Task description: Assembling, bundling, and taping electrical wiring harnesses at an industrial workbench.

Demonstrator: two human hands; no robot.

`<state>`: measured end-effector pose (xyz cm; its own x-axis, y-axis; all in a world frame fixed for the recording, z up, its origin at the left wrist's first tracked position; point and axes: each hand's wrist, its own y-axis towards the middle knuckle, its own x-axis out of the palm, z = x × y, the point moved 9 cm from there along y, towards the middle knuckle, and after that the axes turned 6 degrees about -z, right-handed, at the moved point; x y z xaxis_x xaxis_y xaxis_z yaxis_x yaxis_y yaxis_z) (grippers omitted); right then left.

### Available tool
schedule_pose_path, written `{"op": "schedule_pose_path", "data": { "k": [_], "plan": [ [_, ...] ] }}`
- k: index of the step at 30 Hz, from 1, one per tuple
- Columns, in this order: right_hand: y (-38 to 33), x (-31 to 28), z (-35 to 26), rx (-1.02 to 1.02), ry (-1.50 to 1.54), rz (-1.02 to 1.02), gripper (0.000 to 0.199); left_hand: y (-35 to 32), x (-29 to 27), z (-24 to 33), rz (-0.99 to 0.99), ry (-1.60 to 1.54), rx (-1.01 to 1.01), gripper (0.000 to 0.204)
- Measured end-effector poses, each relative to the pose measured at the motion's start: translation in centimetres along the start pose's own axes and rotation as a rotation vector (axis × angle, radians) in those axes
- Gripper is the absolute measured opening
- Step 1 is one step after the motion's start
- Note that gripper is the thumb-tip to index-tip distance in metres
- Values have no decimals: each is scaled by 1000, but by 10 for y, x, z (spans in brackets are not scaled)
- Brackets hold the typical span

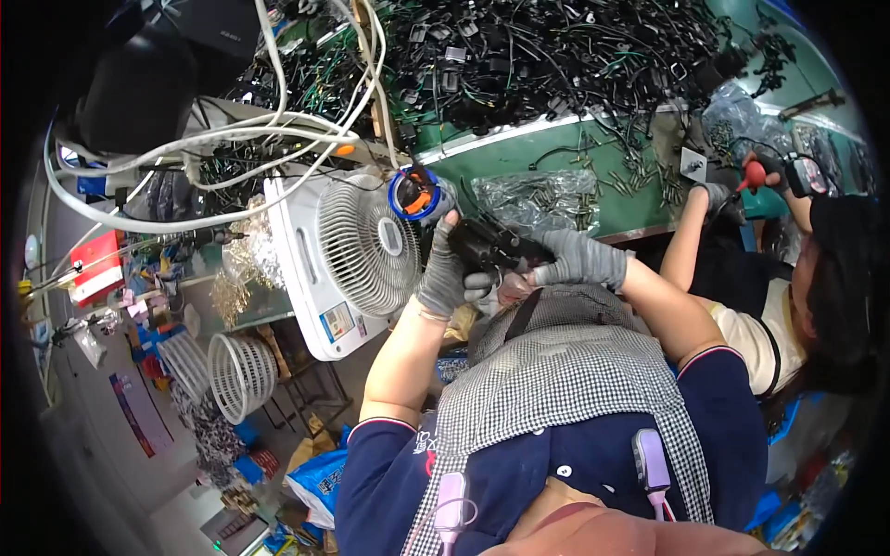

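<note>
In front of my apron, both my hands wear grey fingerless-looking gloves and come together around a dark black part (491, 243), which looks like a plastic housing; its exact kind is unclear. My left hand (443, 278) grips its left side, with the thumb pointing up. Closed at the part's right end is my right hand (579, 259), its fingertips bent inward and partly hidden. Just beyond my left thumb is a blue-rimmed round container (417, 193) with orange and dark pieces inside. A clear plastic bag (542, 199) with small metal pieces lies on the green bench beyond the black part.
A white fan (366, 246) stands at my left, under looping pale hoses (213, 222). Black cabled parts (547, 60) are heaped along the back, with loose brass-coloured pins (640, 181) nearer. At right, a co-worker (751, 306) holds a red object (754, 176). White baskets (241, 375) sit lower left.
</note>
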<state>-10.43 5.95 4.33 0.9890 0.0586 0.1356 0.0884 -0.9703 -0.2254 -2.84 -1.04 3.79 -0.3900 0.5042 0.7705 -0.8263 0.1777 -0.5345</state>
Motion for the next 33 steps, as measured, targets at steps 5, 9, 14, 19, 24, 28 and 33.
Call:
{"op": "schedule_pose_path", "data": {
  "k": [5, 9, 14, 19, 24, 28, 33],
  "plan": [
    [-7, -10, -1, -82, -375, 65, 49, -4, 12, 6, 87, 4, 6, 81],
    [-12, -15, 5, -107, -405, 104, 47, -1, 23, 10, 2, 69, 20, 77],
    [-25, -20, -14, -401, -591, 358, 42, 6, 14, 24, 83, 161, 140, 69],
    [-21, -38, 5, 88, -718, 290, 32, 27, -8, 34, 94, 43, 259, 56],
    [-65, -178, 22, 434, -702, 1012, 26, 75, -95, 67, 386, 313, 377, 39],
    [-113, -360, 64, 624, -911, 1466, 25, 169, -168, 129, 536, 938, 515, 33],
    [-112, -420, 31, 587, -1232, 1643, 20, 215, -221, 192, 602, 449, 545, 27]
  ]
}}
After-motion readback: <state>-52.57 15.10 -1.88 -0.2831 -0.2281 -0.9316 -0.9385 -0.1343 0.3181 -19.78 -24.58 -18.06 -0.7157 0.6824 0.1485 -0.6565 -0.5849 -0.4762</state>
